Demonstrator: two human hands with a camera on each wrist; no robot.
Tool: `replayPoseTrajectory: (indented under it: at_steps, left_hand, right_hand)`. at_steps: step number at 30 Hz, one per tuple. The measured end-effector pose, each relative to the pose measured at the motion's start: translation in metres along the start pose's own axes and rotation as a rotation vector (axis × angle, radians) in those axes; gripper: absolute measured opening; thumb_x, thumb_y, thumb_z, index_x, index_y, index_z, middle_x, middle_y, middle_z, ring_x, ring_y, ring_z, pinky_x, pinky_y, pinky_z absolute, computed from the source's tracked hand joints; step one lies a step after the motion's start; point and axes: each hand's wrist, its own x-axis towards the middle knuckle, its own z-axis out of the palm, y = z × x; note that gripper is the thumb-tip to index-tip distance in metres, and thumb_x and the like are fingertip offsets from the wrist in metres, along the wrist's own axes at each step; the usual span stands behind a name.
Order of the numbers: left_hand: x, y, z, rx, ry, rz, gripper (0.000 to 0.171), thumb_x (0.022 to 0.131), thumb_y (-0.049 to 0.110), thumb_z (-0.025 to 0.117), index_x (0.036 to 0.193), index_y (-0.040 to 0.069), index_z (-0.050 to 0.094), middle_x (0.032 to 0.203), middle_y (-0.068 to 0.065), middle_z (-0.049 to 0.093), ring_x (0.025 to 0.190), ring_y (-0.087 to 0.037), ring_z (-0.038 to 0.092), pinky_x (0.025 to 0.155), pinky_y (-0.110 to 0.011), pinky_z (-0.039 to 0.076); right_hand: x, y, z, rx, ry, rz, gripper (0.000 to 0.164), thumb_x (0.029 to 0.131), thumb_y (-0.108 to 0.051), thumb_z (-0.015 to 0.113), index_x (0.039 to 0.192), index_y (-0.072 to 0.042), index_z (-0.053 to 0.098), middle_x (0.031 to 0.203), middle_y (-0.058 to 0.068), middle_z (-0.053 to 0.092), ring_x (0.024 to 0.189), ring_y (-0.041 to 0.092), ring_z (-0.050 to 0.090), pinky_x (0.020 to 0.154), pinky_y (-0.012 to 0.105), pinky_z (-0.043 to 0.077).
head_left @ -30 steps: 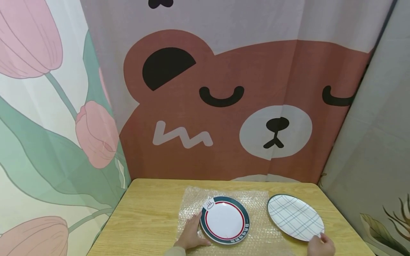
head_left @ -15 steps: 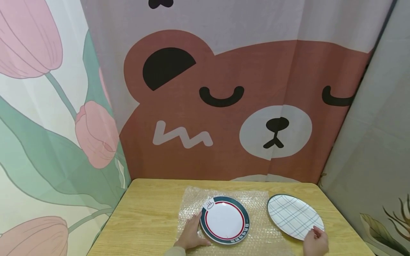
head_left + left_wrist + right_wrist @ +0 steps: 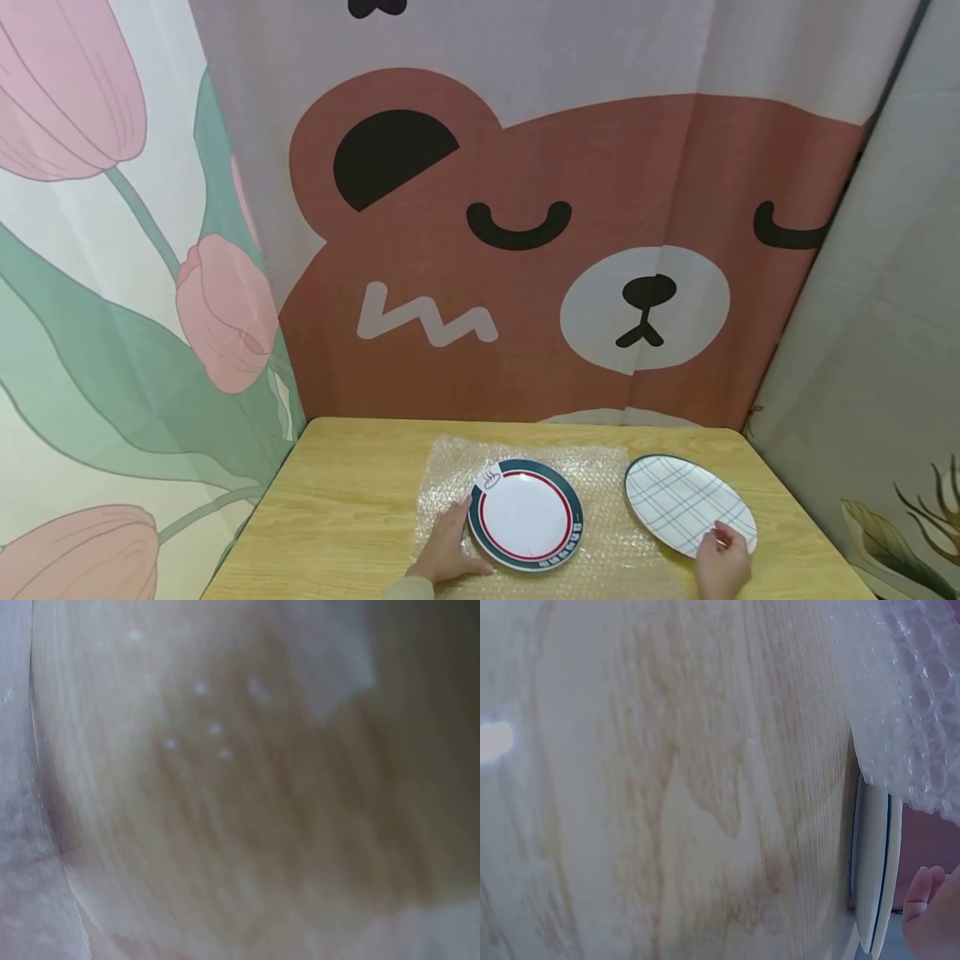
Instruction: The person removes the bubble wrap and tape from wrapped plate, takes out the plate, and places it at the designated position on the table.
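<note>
On a sheet of bubble wrap (image 3: 606, 483) lies a round plate (image 3: 527, 517) with a dark green rim and a red ring. My left hand (image 3: 444, 550) rests on the wrap at the plate's left side, fingers reaching up to its rim and thumb spread below. To the right, a white oval-looking plate (image 3: 678, 500) with a thin checked pattern lies on the table. My right hand (image 3: 723, 567) overlaps that plate's near rim, fingers loosely bent, with nothing visible in them. The right wrist view shows the checked plate's edge (image 3: 877, 862) and bent fingers (image 3: 922, 889) beside it.
The wooden table (image 3: 337, 517) extends left of the wrap and around the checked plate. Behind it hangs a curtain (image 3: 420, 375) with a bear's face; another curtain (image 3: 127, 417) with tulips hangs at the left. The left wrist view shows mostly blurred wood.
My right hand has moved left along the near edge of the checked plate. Both plates, the bubble wrap and my left hand have stayed in place.
</note>
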Motion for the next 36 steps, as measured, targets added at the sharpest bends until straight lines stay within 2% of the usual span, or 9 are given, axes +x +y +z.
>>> replayPoseTrajectory:
  at_steps: [9,12,19,21,24,27,28,31,36]
  left_hand:
    - [0.000,0.001,-0.001,0.010,-0.003,-0.003,0.112,0.051,0.052,0.078,0.135,-0.004,0.030,0.135,-0.020,0.037,0.125,-0.040,0.027,0.102,-0.053,0.017]
    - [0.000,0.001,0.000,0.013,-0.003,-0.006,0.112,0.051,0.052,0.078,0.135,-0.004,0.030,0.135,-0.019,0.037,0.125,-0.040,0.027,0.102,-0.052,0.017]
    - [0.000,0.000,0.001,0.011,-0.005,-0.010,0.113,0.051,0.053,0.078,0.135,-0.004,0.029,0.136,-0.019,0.036,0.126,-0.039,0.026,0.102,-0.052,0.017]
    - [0.001,0.000,0.001,0.008,-0.003,-0.010,0.113,0.051,0.053,0.078,0.135,-0.003,0.029,0.136,-0.019,0.036,0.125,-0.039,0.026,0.102,-0.052,0.017]
    - [0.001,0.000,0.000,0.004,-0.004,-0.010,0.113,0.051,0.053,0.078,0.136,-0.003,0.029,0.136,-0.019,0.036,0.125,-0.040,0.027,0.102,-0.052,0.017]
    - [0.001,0.000,0.000,0.001,-0.002,-0.009,0.113,0.051,0.052,0.078,0.136,-0.003,0.029,0.136,-0.019,0.036,0.125,-0.040,0.027,0.102,-0.052,0.017]
    - [0.001,-0.001,0.001,0.004,-0.001,-0.008,0.113,0.051,0.053,0.078,0.136,-0.003,0.029,0.136,-0.019,0.036,0.125,-0.039,0.027,0.102,-0.052,0.017]
    - [0.001,-0.002,0.001,0.009,0.001,-0.003,0.113,0.051,0.054,0.078,0.136,-0.003,0.029,0.136,-0.018,0.036,0.125,-0.039,0.027,0.102,-0.052,0.017]
    - [0.002,-0.003,0.002,0.010,-0.003,-0.003,0.113,0.051,0.054,0.077,0.136,-0.002,0.029,0.136,-0.018,0.036,0.125,-0.039,0.027,0.102,-0.052,0.017]
  right_hand:
    - [-0.001,-0.001,0.005,-0.014,-0.005,-0.060,0.024,0.082,-0.001,0.046,0.103,0.009,0.055,0.070,-0.025,0.039,0.058,-0.018,0.034,0.050,0.005,0.033]
    - [-0.002,-0.003,0.006,-0.020,-0.013,-0.078,0.024,0.081,0.001,0.046,0.102,0.010,0.055,0.072,-0.018,0.044,0.058,-0.018,0.034,0.050,0.005,0.033]
    - [-0.007,-0.005,0.009,-0.006,-0.045,-0.120,0.025,0.080,0.003,0.045,0.102,0.012,0.053,0.083,0.013,0.054,0.061,-0.015,0.034,0.052,0.005,0.033]
    - [-0.006,-0.003,0.011,0.039,-0.054,-0.139,0.023,0.078,0.004,0.045,0.099,0.011,0.054,0.082,0.015,0.054,0.061,-0.012,0.036,0.052,0.005,0.032]
    - [-0.008,-0.004,0.013,0.032,-0.070,-0.174,0.023,0.078,0.003,0.044,0.097,0.010,0.054,0.084,0.019,0.054,0.063,-0.009,0.037,0.053,0.007,0.032]
    - [-0.009,-0.008,0.014,-0.018,-0.083,-0.218,0.022,0.077,0.003,0.046,0.096,0.009,0.055,0.084,0.021,0.056,0.062,-0.010,0.037,0.054,0.009,0.032]
    - [-0.010,-0.010,0.014,-0.079,-0.090,-0.236,0.023,0.078,0.003,0.047,0.098,0.010,0.055,0.086,0.023,0.056,0.063,-0.011,0.036,0.056,0.010,0.032]
    - [-0.009,-0.011,0.015,-0.160,-0.127,-0.286,0.021,0.077,0.003,0.050,0.097,0.009,0.057,0.084,0.020,0.058,0.061,-0.011,0.037,0.055,0.013,0.034]
    - [-0.009,-0.012,0.015,-0.256,-0.233,-0.380,0.021,0.076,0.004,0.053,0.095,0.010,0.057,0.080,0.020,0.059,0.060,0.010,0.051,0.057,0.028,0.041]
